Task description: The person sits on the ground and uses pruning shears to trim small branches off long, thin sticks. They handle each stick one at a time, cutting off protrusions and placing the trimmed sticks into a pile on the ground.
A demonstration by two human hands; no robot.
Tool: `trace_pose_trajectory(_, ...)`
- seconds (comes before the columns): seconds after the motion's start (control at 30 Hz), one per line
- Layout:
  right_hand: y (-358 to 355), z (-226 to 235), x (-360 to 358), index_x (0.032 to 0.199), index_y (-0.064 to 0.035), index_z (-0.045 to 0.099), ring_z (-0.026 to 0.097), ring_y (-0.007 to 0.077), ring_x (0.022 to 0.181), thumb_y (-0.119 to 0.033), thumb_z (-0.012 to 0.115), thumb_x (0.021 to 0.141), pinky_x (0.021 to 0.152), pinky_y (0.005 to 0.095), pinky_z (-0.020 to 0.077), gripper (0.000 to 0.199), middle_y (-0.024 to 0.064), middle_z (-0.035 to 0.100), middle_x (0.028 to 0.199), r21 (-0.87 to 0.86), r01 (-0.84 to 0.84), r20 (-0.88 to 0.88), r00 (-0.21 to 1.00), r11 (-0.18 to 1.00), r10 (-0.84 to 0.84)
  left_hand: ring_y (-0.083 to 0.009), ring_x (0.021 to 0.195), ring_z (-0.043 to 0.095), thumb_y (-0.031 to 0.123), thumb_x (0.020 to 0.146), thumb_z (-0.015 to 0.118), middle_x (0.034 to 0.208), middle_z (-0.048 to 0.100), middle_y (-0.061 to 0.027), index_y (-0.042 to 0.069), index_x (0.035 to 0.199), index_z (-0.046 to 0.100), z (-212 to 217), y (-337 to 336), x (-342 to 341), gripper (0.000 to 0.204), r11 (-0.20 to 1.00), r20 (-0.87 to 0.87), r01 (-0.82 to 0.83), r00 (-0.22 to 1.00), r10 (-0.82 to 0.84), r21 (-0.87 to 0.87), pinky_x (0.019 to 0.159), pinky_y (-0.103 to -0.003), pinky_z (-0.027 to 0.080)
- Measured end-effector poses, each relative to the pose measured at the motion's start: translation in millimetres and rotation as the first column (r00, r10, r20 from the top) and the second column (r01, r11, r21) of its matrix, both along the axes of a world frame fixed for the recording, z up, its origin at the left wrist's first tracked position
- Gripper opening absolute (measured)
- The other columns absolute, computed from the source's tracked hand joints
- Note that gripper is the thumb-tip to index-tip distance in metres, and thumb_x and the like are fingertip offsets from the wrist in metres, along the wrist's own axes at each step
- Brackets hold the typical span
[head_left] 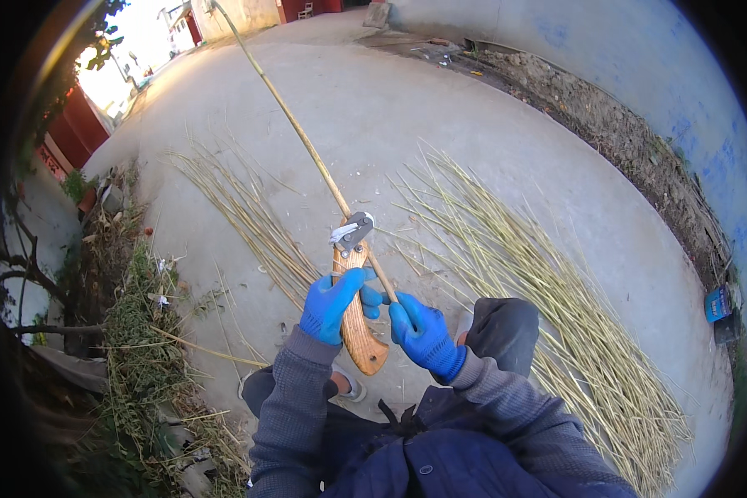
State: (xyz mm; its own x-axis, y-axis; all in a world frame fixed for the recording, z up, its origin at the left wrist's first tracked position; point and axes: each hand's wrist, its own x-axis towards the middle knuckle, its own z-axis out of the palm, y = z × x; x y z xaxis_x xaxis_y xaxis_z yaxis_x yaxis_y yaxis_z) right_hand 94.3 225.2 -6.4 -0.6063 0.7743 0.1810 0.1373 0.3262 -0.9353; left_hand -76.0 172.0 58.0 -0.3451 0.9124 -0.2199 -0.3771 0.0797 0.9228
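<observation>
Left hand (325,305) grips a wooden-handled tool (358,339), right hand (427,336) pinches a stalk (307,143), seemingly mid-work; small bundle (256,226) lies left of the fingers (402,318), big heap (568,357) right (which is finished, unclear).

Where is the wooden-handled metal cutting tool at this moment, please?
In the head view, the wooden-handled metal cutting tool is near the centre, held in the blue-gloved left hand, just left of the blue-gloved right hand.
</observation>
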Motion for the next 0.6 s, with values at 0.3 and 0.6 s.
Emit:
trace_pose_trajectory(0.3, 13.1, -13.5, 29.2, 0.103, -0.0049, 0.058, 0.063, 0.0363, 0.058, -0.016, 0.059, 0.093, 0.051, 0.0431, 0.0489, 0.016, 0.0185, 0.059, 0.065, 0.321, 0.008, 0.078, 0.996, 0.947, -0.035, -0.0202, 0.056, 0.063, 0.021, 0.094, 0.062, 0.066, 0.063, -0.0105, -0.002, 0.100, 0.067, -29.6, -10.1, 35.3, 0.024, 0.984, 0.004, 0.144, 0.989, -0.145, -0.105, 0.053, -0.031, 0.052)
trace_pose_trajectory(0.6, -40.1, -18.1, 143.8, 0.091, -0.0054, 0.057, 0.057, 0.0320, 0.049, -0.012, 0.063, 0.089, 0.046, 0.0422, 0.0441, 0.009, 0.0147, 0.053, 0.058, 0.210, -0.197, 0.266, 0.954, 0.958, 0.138, -0.0115, 0.059, 0.053, 0.022, 0.092, 0.065, 0.069, 0.054, 0.0004, -0.003, 0.105, 0.061, -27.1, 31.4, -87.2, 0.028, 0.962, 0.175, -0.272, 0.949, 0.263, 0.028, 0.055, -0.026, 0.047)
